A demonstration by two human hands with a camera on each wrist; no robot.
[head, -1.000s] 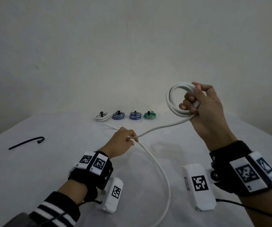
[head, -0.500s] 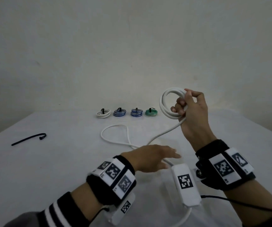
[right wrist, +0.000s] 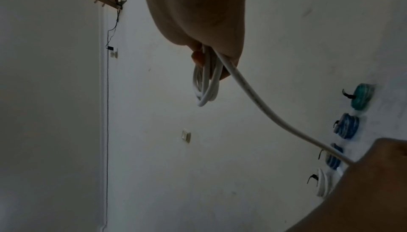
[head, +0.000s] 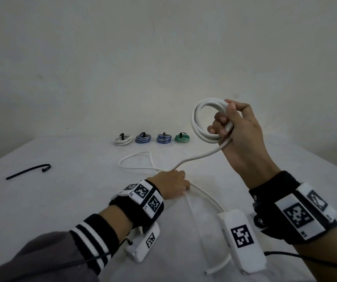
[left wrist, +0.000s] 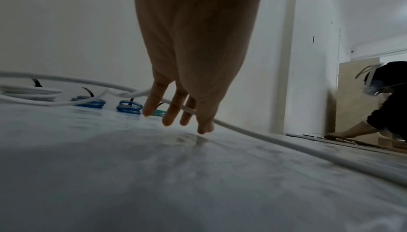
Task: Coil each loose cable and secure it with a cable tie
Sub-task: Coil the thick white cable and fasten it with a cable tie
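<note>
My right hand (head: 222, 125) is raised above the table and grips a white coil (head: 199, 127) of a few turns; the right wrist view shows the coil (right wrist: 207, 87) hanging from my curled fingers (right wrist: 197, 58). From it the loose white cable (head: 200, 156) slopes down to my left hand (head: 180, 184), forms a loop (head: 135, 161) on the table, then trails to a free end (head: 214, 269) near me. The left hand (left wrist: 176, 115) reaches down with straight fingers (left wrist: 152, 105). The cable (left wrist: 253, 134) passes behind them, not gripped. A black cable tie (head: 29, 170) lies at far left.
Four tied coils stand in a row at the table's back: white (head: 122, 139), blue (head: 143, 138), blue (head: 164, 138), green (head: 181, 137). The white cloth table (head: 72, 200) meets a plain wall behind. A person (left wrist: 387, 100) crouches on the floor far off to the right.
My left hand let go of the cable it was pinching, swung right with open fingers, and now rests down at the cable nearer the coil. A loop has dropped onto the table.
</note>
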